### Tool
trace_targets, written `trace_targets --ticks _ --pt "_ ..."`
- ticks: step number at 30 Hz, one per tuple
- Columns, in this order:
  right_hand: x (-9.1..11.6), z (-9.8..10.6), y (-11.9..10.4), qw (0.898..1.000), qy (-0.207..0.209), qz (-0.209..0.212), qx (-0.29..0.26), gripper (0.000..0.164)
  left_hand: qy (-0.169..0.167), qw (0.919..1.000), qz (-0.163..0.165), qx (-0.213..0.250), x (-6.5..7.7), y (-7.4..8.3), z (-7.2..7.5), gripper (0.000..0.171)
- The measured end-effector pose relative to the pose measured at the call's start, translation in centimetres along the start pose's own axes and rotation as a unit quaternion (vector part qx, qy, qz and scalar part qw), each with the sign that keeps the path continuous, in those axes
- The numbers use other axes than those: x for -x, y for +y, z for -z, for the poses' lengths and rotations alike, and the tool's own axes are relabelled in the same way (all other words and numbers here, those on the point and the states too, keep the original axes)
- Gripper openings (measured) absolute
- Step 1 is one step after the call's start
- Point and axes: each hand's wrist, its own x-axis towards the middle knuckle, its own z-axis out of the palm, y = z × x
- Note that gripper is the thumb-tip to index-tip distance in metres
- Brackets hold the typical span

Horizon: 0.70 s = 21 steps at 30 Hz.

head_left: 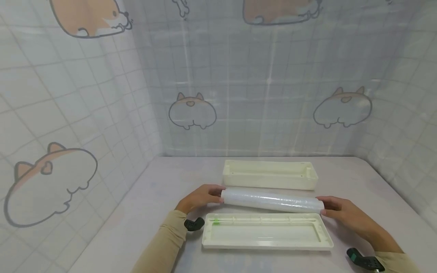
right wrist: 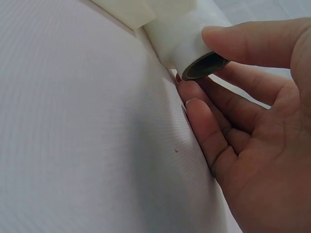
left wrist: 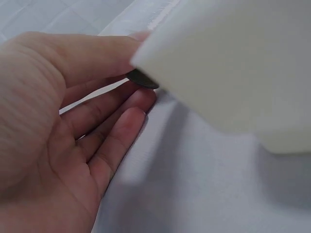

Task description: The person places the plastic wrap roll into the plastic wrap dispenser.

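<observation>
A roll of cling film [head_left: 273, 200] lies crosswise between two cream plastic parts. My left hand [head_left: 204, 198] holds its left end, and my right hand [head_left: 353, 217] grips the right end between thumb and fingers. In the right wrist view the hollow core [right wrist: 208, 66] of the roll faces the palm, with the right thumb [right wrist: 233, 41] on top. The left wrist view shows the left hand [left wrist: 82, 107] at the dark core end, most of the roll hidden behind a cream panel [left wrist: 218, 73].
Behind the roll stands an open, long cream box [head_left: 269, 181]. In front lies a shallow cream lid [head_left: 266, 246], inner side up, with a small green piece [head_left: 216, 222] near its left corner. Patterned curtains [head_left: 266, 76] surround the pale table [head_left: 184, 170].
</observation>
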Motion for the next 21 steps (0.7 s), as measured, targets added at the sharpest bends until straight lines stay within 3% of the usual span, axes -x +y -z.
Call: trace_targets --ticks 9,21 --pt "-0.24 -0.14 -0.08 1.000 0.002 -0.023 -0.003 0.068 -0.009 0.9999 0.004 0.009 0.15 0.06 -0.09 0.062" --pt "-0.19 -0.09 -0.14 1.000 0.011 -0.016 0.003 0.066 0.000 0.9996 0.016 0.024 0.17 0.40 0.26 0.058"
